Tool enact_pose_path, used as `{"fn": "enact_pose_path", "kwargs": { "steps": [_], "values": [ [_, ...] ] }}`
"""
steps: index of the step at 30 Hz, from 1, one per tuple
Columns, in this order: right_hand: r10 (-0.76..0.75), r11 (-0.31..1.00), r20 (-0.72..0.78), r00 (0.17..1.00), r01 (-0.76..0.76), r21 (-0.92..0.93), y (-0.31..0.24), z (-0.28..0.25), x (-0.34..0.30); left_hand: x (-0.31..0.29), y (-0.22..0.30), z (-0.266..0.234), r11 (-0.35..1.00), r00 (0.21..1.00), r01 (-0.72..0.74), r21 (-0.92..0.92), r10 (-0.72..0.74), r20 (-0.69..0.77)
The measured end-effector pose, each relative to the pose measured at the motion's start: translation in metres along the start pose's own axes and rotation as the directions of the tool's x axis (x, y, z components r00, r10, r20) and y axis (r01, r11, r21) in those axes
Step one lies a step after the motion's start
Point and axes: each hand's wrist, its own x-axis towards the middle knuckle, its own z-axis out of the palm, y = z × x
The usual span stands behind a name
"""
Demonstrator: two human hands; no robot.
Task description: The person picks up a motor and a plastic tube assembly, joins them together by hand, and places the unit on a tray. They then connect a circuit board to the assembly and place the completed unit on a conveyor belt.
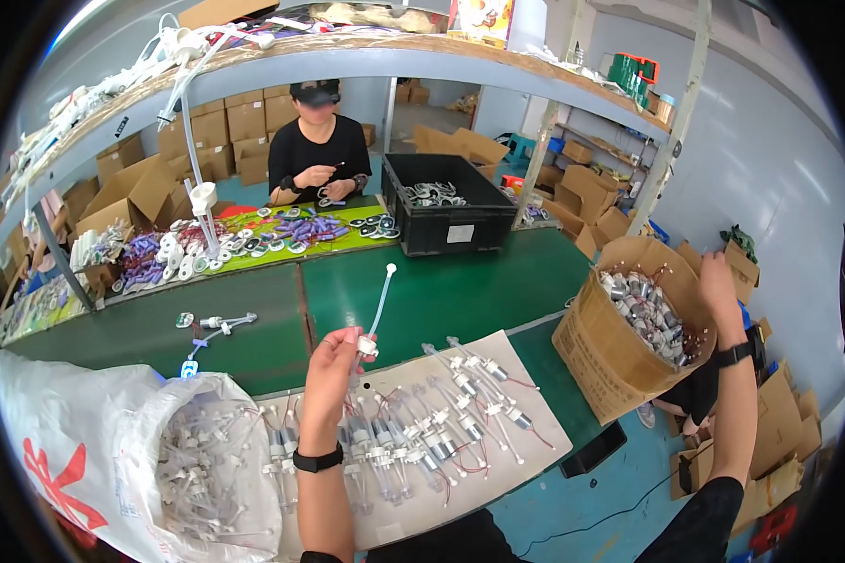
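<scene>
My left hand (333, 366) is closed on a white plastic fitting with a thin clear tube (381, 302) that points up and ends in a white tip. Below it, a pale board (526, 441) carries rows of small motors (438, 441) with red wires, white fittings and clear tubes. Beyond the right edge of the board, my right hand (718, 281) is raised at the far right rim of a cardboard box (596, 361). Many small silver motors (643, 310) fill that box. The right fingers are mostly hidden, so their grip does not show.
A white woven sack (75, 422) of clear plastic parts lies at left. On the green table (451, 291) rests a small wired assembly (221, 324). A black crate (455, 225) stands farther back, near a seated co-worker (319, 141). An overhead shelf (347, 64) spans the bench.
</scene>
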Motion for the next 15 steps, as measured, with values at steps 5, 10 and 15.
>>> {"fn": "enact_pose_path", "kwargs": {
  "steps": [5,10,15],
  "values": [
    [-0.119,0.746,-0.457,0.881,0.383,0.544,-0.083,-0.081,-0.049,0.007,-0.012,0.001,0.999,0.999,0.028,0.025,-0.028,-0.035],
    [-0.235,-0.503,-0.286,0.929,0.135,0.853,-0.236,-0.079,-0.137,0.005,-0.017,0.001,0.999,0.999,-0.008,0.041,0.009,-0.041],
    [-0.513,-0.841,-0.049,0.857,-0.49,0.228,-0.372,-0.02,-0.195,0.005,-0.018,0.006,0.99,0.982,-0.115,0.076,0.125,-0.14]
  ]
}}
